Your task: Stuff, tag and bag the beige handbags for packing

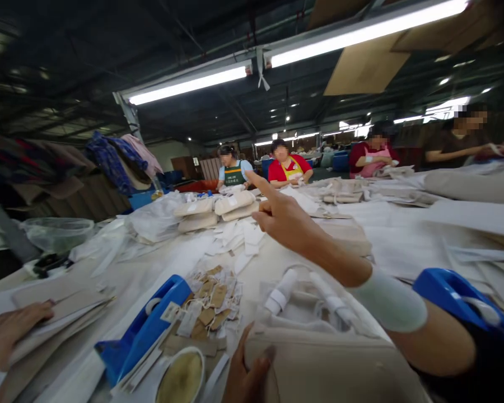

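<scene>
Pressing its thumb on the beige pouch (327,364) at the desk's (260,274) near edge, the left hand (246,378) is hiding its fingers; the right hand (288,221) is pointing forward, forefinger out, others curled, empty, well past the pouch.

Just my arm here: white stretchy band (388,302) around the right wrist, black sleeve (489,364) higher up, right hand (285,221) bare.
</scene>
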A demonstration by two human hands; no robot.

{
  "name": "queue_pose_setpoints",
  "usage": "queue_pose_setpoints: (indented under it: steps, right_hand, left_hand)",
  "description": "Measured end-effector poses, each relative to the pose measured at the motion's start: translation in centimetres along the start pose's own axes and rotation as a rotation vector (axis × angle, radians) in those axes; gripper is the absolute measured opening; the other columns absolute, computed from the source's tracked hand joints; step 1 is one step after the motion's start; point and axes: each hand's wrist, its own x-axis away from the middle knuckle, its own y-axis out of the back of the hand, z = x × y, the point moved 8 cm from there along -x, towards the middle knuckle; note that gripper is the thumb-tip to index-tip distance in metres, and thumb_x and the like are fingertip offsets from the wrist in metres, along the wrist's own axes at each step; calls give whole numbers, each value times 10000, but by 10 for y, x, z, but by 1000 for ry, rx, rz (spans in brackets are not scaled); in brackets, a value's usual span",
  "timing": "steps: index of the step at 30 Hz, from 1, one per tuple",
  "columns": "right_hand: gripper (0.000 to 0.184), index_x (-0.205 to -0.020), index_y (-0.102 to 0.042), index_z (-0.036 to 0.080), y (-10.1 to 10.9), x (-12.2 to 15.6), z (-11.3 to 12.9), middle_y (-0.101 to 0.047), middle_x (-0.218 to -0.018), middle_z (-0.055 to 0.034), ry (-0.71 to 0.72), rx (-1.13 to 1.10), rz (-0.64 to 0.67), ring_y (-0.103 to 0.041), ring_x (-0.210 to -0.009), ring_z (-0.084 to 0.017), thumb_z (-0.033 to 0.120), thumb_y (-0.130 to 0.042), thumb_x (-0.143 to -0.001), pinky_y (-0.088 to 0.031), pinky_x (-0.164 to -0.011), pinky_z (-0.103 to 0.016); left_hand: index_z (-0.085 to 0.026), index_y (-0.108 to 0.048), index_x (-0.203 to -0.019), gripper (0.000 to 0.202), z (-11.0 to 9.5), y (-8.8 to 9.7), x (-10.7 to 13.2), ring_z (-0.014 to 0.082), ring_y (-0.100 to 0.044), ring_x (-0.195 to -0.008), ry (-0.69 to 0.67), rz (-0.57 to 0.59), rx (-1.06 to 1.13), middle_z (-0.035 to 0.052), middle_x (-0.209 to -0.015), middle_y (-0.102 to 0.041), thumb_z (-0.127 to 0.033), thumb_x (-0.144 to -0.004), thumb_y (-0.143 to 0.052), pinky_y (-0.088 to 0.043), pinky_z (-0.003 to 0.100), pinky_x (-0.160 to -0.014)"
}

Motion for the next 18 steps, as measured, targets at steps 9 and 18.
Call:
queue_pose_setpoints:
  steps: [9, 18]
  right_hand:
    - [461, -1293, -582, 328, 38, 115, -110, -674, -1105, -42, -480, 63, -112, -624, -1002, -236, 457, -597, -850, -497, -892, -391]
    - [614, -1362, -512, 346, 24, 325, -153, -546, -1396, -65, -1261, -444, -388, -539, -1242, -338, 689, -440, -859, -470, -1009, -527]
  left_hand:
    - [-182, -446, -1382, 916, 5, 0, 7, 307, -579, -1174, 94, 36, 81, 84, -1252, -644, -524, -603, -787, -477, 352, -1005]
    - [-189, -480, -1349, 867, 9, 5, 7, 285, -624, -1097, 177, -107, 40, 64, -1176, -668, -409, -577, -809, -520, 320, -928]
